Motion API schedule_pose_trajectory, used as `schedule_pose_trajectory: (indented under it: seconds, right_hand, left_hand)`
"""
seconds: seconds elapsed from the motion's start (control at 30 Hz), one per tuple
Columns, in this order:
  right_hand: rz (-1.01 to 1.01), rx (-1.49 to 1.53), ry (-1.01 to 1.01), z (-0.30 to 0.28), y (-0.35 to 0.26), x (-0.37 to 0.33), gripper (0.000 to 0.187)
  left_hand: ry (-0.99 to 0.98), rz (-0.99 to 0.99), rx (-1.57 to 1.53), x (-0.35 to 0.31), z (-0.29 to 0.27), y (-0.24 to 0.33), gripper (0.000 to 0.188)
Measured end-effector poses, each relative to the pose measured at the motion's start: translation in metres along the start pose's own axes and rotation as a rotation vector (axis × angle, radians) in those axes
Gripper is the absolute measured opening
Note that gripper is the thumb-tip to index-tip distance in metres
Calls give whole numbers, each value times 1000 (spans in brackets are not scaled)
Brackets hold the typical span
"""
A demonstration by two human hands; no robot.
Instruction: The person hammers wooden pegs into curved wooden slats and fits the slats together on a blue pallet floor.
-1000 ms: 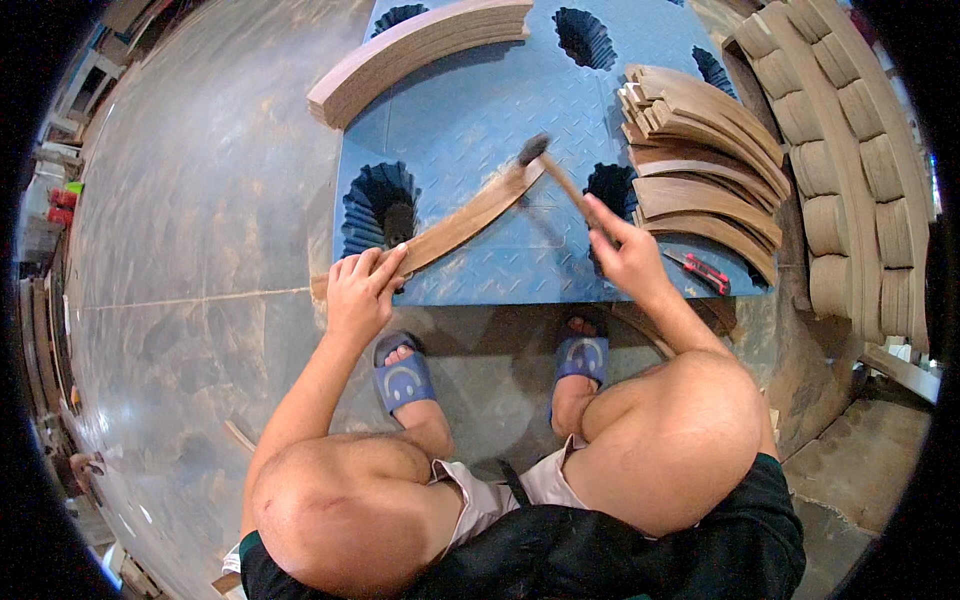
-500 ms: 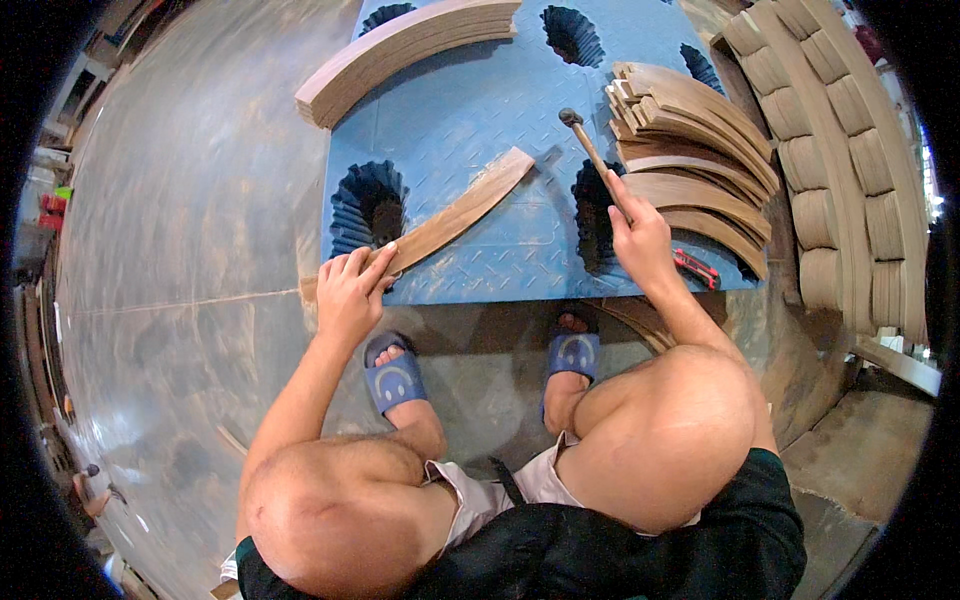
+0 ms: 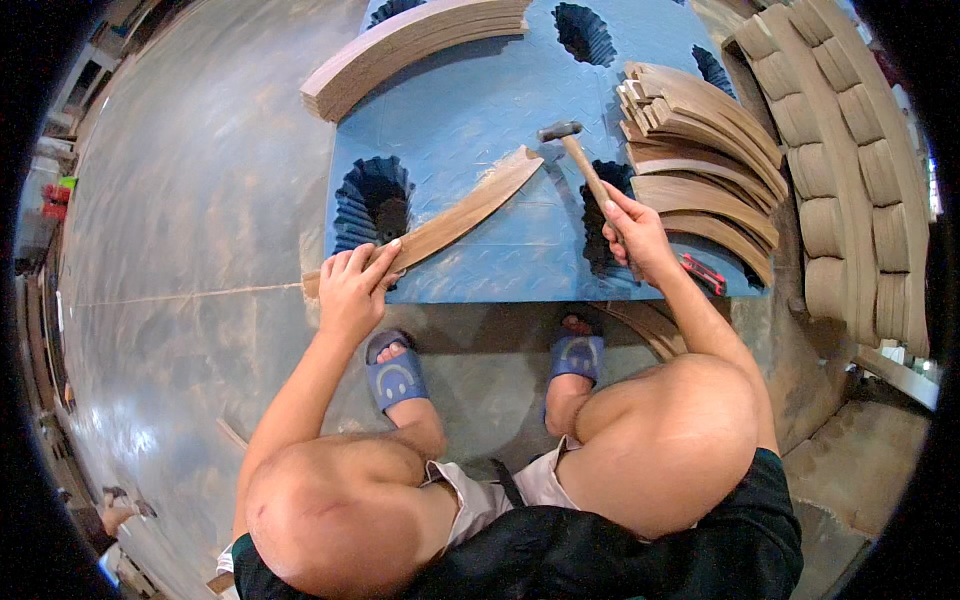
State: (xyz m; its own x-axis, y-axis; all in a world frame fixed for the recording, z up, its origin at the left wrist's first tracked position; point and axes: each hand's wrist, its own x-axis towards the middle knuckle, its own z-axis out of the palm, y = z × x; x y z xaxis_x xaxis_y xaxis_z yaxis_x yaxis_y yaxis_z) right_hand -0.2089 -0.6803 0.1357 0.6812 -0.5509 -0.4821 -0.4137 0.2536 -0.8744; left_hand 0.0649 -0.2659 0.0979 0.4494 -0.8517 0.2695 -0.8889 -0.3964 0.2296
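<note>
My left hand (image 3: 355, 285) is closed over the near end of a curved wooden strip (image 3: 455, 222). The strip runs up and to the right across a blue plastic platform (image 3: 470, 280), and its far end looks rough and pale. My right hand (image 3: 637, 238) grips the wooden handle of a hammer (image 3: 588, 175). The hammer's dark metal head is raised a little to the right of the strip's far end, apart from it. Just right of my right hand lies a pile of curved wooden strips (image 3: 705, 205).
A stacked bundle of curved strips (image 3: 410, 50) lies on the platform's far left. A red utility knife (image 3: 703, 272) rests near its right front edge. Deep ribbed holes (image 3: 375, 205) open in the platform. Beyond the right side stand rows of bundled curved wood (image 3: 825, 215).
The hammer's head has swung left and slightly down toward the strip's far end, its side now showing. My left hand stays on the strip.
</note>
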Motion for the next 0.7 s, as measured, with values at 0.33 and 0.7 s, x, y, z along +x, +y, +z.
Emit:
schedule_pose_trajectory:
  seconds: [0.33,0.7]
  right_hand:
    - [7,-143,-151,6,-6,-10,53]
    - [-200,-243,-234,34,14,-21,50]
  left_hand:
    - [-42,-23,6,-1,-3,2,58]
    - [-28,-6,-14,1,-5,-1,61]
